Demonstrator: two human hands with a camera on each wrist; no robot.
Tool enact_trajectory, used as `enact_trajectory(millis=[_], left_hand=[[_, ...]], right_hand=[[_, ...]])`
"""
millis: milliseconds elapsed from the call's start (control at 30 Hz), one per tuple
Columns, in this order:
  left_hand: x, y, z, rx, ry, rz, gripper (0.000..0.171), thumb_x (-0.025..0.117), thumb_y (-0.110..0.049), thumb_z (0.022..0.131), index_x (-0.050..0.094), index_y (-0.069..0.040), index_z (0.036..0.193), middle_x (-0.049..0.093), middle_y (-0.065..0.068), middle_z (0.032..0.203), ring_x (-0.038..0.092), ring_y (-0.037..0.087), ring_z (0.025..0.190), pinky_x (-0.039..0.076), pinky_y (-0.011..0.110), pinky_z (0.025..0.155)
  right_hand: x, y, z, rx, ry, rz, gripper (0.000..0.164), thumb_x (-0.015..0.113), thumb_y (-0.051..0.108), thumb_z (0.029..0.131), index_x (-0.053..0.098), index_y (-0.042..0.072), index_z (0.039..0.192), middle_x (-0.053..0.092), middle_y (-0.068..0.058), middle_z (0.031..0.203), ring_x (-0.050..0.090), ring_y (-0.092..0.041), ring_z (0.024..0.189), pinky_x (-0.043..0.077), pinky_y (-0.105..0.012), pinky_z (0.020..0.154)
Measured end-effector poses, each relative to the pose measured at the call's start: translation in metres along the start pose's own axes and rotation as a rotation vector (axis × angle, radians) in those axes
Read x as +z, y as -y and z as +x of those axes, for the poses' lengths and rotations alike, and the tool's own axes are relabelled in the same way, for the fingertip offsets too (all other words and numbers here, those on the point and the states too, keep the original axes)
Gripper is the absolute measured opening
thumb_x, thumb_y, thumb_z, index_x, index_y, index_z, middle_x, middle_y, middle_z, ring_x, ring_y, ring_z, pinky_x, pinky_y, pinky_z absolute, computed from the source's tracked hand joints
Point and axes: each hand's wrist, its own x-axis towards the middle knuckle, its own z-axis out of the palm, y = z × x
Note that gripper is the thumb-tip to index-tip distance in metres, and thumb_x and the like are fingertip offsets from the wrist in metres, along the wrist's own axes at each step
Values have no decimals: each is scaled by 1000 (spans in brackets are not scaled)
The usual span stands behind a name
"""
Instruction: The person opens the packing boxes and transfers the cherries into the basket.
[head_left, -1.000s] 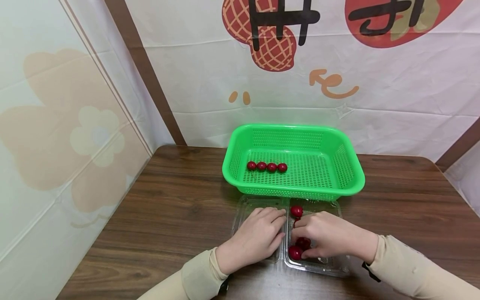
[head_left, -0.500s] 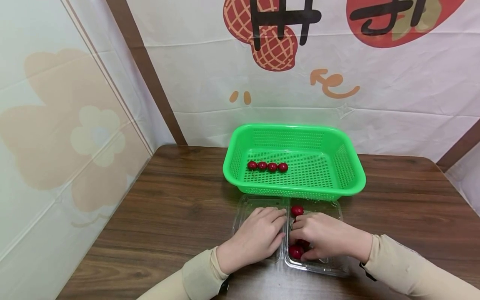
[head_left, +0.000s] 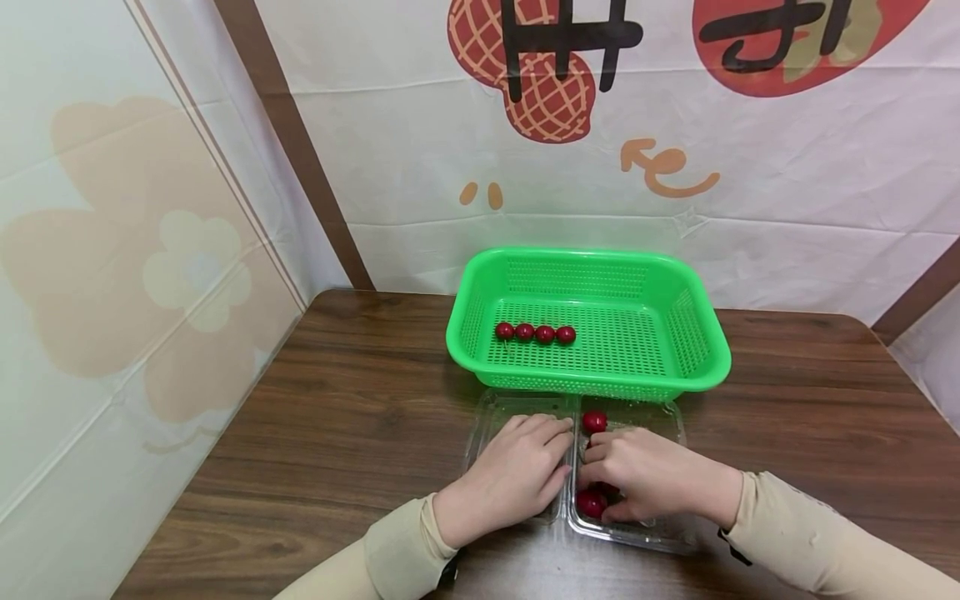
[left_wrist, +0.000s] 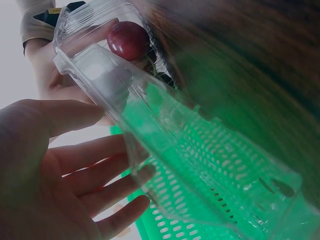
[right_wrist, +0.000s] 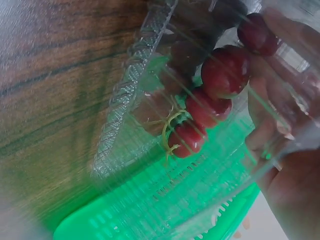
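Note:
A clear plastic clamshell box (head_left: 630, 537) lies unfolded on the table. Its right half holds a row of round, glossy dark-red fruits along the hinge side; one fruit (head_left: 595, 422) is at the far end and another (head_left: 592, 502) at the near end. My right hand (head_left: 652, 473) reaches into this half, its curled fingers and thumb around a fruit mostly hidden beneath them. Thin pale-green stems (right_wrist: 172, 127) show on the fruits in the right wrist view. My left hand (head_left: 517, 471) rests over the left half, fingers extended toward the hinge.
Behind the box stands a green perforated basket (head_left: 705, 379). Several similar red fruits (head_left: 545, 334) lie in a line on its floor, toward the left. Under everything is a dark wood-grain table (head_left: 337, 417), with a printed cloth (head_left: 390, 150) hanging behind it.
My right hand has shifted slightly left toward the hinge, and its fingers now cover more of the middle fruits. The left hand and the basket have stayed put.

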Motion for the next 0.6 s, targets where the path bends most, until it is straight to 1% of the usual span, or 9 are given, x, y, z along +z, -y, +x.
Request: enact_trajectory(millis=[333,467,600], left_hand=[[0,0,1,0,2,-5,32,56,-29,86,66,-8,108,63,6,118,54,20,109,46,35,87],[0,0,0,0,-3,-3,32,57,-29,86,66,-8,107,64,6,117,54,20,109,46,34,87],[0,0,0,0,-9,1,32,58,-29,85,66,-8,107,64,6,116,54,20,109,46,34,86]], right_hand=[[0,-1,-1,-11,-16,24,35,77,33,62,65,22,92,63,12,87,56,-6,87,53,-30,69],[-5,-1,-2,10,-1,40,34,77,32,63,65,23,93,63,11,89,56,-6,88,53,-30,72],[-13,-2,-2,35,12,65,33,77,29,64,66,23,94,62,10,90,55,-5,85,53,-29,69]])
